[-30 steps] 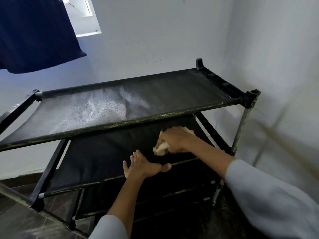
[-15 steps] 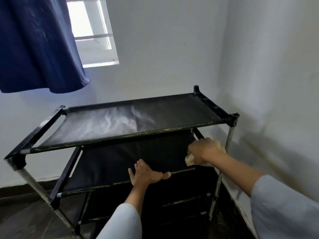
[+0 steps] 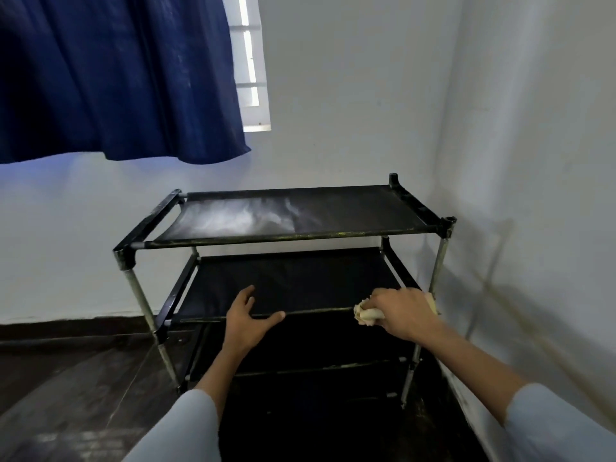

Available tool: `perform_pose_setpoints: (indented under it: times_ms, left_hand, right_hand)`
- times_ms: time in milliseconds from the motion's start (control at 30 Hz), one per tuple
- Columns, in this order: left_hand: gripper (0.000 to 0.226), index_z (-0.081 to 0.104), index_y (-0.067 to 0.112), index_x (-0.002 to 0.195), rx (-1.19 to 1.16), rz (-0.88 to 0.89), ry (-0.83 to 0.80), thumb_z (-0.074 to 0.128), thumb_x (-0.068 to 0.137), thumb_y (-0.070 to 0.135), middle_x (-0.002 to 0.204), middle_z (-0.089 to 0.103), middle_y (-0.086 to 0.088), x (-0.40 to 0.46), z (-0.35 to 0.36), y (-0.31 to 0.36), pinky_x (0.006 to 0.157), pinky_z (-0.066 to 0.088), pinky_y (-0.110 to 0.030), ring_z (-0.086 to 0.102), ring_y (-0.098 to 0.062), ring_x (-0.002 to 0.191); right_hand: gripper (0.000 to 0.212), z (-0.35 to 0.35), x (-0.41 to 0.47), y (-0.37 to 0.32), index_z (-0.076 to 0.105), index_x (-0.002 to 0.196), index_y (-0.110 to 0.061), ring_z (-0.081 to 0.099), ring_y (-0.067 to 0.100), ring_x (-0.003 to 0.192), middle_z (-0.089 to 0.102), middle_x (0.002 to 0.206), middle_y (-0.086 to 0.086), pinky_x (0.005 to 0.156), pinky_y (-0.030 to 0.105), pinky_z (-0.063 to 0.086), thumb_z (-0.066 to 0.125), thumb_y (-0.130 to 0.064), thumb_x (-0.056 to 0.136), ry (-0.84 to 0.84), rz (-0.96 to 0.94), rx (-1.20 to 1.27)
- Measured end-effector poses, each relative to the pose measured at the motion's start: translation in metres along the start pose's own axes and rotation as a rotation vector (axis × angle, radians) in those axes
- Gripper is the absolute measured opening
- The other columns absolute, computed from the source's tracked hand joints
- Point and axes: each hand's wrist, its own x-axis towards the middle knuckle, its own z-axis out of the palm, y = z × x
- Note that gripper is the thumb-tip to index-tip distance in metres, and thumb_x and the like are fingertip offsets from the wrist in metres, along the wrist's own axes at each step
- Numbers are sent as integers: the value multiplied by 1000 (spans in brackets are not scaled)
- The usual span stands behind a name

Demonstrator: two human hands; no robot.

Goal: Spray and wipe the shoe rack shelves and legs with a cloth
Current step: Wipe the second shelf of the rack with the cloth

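Note:
A black shoe rack (image 3: 333,233) with fabric shelves and metal legs stands in the room's corner. Its top shelf (image 3: 350,208) carries a pale dusty patch on the left half. My right hand (image 3: 400,311) is shut on a crumpled cream cloth (image 3: 365,315) at the right end of the second shelf's (image 3: 300,285) front bar. My left hand (image 3: 248,315) rests on that same front bar near its middle, fingers spread over the fabric and thumb along the bar. Lower shelves lie in deep shadow. No spray bottle shows.
White walls close in behind and to the right of the rack. A dark blue curtain (image 3: 116,78) hangs over a window (image 3: 250,78) at upper left. The floor (image 3: 66,395) is dark and runs out to the left.
My right hand has carried the cloth from the middle of the second shelf to its right front end. The view has pulled back and up. My left hand stays on the front bar.

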Motion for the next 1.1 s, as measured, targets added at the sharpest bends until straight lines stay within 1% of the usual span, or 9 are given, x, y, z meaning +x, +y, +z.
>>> perform_pose_setpoints:
  times_ms: [167,233,333,433,600,733,900,1033,1100]
  left_hand:
    - [81,44,10,134,60,-39,39,86,65,17,139,48,-11,-26,-39,-16,102,42,-36,41,-25,133]
    - [81,46,9,132,78,-85,49,87,63,19,136,51,-12,-39,-51,-27,102,43,-37,42,-25,132]
    - [84,46,8,131,93,-138,58,89,60,22,135,52,-12,-58,-65,-41,102,44,-38,45,-27,129]
    - [85,44,8,133,126,-180,21,88,62,21,133,51,-10,-74,-78,-61,100,44,-38,48,-28,125]
    - [59,45,-1,132,202,-223,-24,70,79,3,132,52,-20,-82,-91,-99,98,40,-34,51,-32,121]
    - [62,46,0,130,279,-223,-50,75,76,9,134,50,-17,-65,-87,-132,99,38,-32,47,-29,124]
    - [70,45,6,132,298,-205,-16,79,73,23,134,47,-10,-26,-73,-164,99,42,-33,47,-24,122]
    - [71,43,8,135,311,-168,52,78,75,25,133,49,-10,9,-66,-184,100,44,-36,50,-23,120]
    - [72,42,9,136,322,-157,58,77,76,26,133,49,-9,24,-66,-192,99,45,-37,51,-23,120]
  right_hand:
    - [31,-1,-16,-17,58,118,-40,60,21,100,58,114,-7,75,31,37,59,-42,87,-62,34,16]
    - [32,-4,-21,-24,58,119,-41,60,21,102,58,116,-7,75,31,36,59,-42,87,-67,32,14]
    - [37,-9,-26,-35,56,124,-42,59,22,106,58,119,-7,81,34,40,59,-43,87,-79,36,17]
    - [35,-6,-27,-51,57,122,-43,59,21,105,58,118,-8,82,34,40,59,-45,87,-64,22,26]
    - [34,20,-13,-82,58,120,-45,59,20,103,61,116,-9,80,35,41,59,-47,86,-85,-31,113]
    - [36,63,9,-104,56,124,-44,60,17,101,60,115,-12,78,33,42,58,-46,88,-123,-54,227]
    - [35,115,55,-135,55,125,-42,60,15,100,57,118,-13,83,37,50,57,-44,90,-195,-103,344]
    - [32,139,109,-156,57,123,-35,60,20,104,56,125,-10,81,35,50,55,-41,92,-155,-151,372]
    - [32,148,135,-167,56,125,-37,59,17,106,54,127,-12,80,34,50,55,-40,93,-88,-208,365]
